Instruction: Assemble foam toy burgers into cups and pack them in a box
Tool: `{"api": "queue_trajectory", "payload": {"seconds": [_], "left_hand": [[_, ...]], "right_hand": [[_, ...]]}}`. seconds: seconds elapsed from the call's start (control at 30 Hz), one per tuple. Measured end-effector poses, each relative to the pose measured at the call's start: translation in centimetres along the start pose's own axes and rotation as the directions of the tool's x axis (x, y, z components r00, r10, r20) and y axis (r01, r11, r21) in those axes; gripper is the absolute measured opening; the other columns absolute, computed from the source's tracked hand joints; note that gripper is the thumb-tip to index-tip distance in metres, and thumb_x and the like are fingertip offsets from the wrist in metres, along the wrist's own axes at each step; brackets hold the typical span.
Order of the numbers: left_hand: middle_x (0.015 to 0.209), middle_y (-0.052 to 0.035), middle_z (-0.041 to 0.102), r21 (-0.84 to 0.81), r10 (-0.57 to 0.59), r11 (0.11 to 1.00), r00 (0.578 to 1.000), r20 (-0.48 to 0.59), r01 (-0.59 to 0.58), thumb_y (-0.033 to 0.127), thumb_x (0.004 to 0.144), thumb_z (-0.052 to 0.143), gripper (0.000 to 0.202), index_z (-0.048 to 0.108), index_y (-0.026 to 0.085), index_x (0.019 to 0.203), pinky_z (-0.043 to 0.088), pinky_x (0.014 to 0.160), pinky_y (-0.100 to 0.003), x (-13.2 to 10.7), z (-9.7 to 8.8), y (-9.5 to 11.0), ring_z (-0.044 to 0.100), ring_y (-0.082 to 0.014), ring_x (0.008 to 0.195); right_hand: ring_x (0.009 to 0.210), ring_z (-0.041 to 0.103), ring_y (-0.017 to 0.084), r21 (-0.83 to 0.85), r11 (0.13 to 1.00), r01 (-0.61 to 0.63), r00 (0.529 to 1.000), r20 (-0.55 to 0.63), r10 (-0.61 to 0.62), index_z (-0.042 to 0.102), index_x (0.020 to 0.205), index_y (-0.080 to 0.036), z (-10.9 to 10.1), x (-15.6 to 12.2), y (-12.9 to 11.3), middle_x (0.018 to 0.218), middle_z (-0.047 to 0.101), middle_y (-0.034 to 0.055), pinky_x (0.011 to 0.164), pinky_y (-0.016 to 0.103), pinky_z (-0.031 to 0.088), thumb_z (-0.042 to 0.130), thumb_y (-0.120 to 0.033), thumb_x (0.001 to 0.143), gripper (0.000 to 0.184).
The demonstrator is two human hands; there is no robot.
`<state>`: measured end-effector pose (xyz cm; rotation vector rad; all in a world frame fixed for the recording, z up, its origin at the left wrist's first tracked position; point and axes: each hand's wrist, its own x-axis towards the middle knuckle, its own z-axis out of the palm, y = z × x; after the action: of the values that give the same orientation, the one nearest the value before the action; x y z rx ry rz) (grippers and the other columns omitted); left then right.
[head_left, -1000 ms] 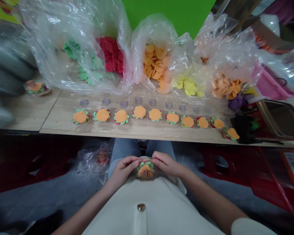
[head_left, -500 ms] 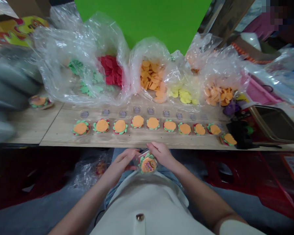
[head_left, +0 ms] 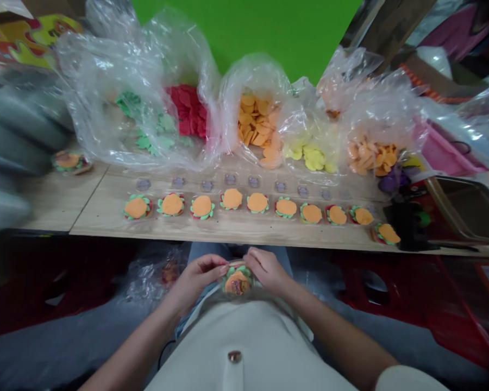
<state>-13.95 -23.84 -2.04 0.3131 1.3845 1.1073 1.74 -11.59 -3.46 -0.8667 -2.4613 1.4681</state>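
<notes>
Between my two hands, just off the table's front edge and above my lap, is a toy burger in a clear plastic case [head_left: 237, 282]. A small colourful sticker shows on its orange top, with green leaf shapes around it. My left hand [head_left: 206, 271] pinches the case's upper left edge with thumb and fingers. My right hand [head_left: 264, 266] is closed on its upper right edge. On the table beyond, a row of similar toy burgers [head_left: 257, 202] lies in clear cases whose lids stand open behind them.
Clear bags behind the row hold red pieces [head_left: 187, 111], orange discs [head_left: 256, 122], yellow pieces [head_left: 313, 156] and green leaf pieces [head_left: 155, 141]. One cased burger [head_left: 70, 161] lies apart at left. A black object [head_left: 407, 222] and a tray [head_left: 470, 209] are at right. Red stools [head_left: 395, 288] stand below.
Both hands still hold the cased burger, which has shifted slightly left and tilted. My left fingers have moved to its upper edge. The whole view has shifted a little.
</notes>
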Motion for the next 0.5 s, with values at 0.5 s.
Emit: {"api": "queue_trajectory", "payload": {"seconds": [0.5], "left_hand": [[0.066, 0.0002, 0.054, 0.249, 0.055, 0.965, 0.994, 0.091, -0.077, 0.036, 0.079, 0.051, 0.024, 0.057, 0.015, 0.070, 0.038, 0.062, -0.022, -1.3, -1.1, -0.5, 0.048, -0.0112, 0.065]], "right_hand": [[0.057, 0.046, 0.009, 0.137, 0.990, 0.043, 0.884, 0.456, -0.102, 0.047, 0.067, -0.017, -0.5, -0.1, 1.0, 0.061, 0.050, -0.0036, 0.055, 0.019, 0.032, 0.038, -0.033, 0.089, 0.028]]}}
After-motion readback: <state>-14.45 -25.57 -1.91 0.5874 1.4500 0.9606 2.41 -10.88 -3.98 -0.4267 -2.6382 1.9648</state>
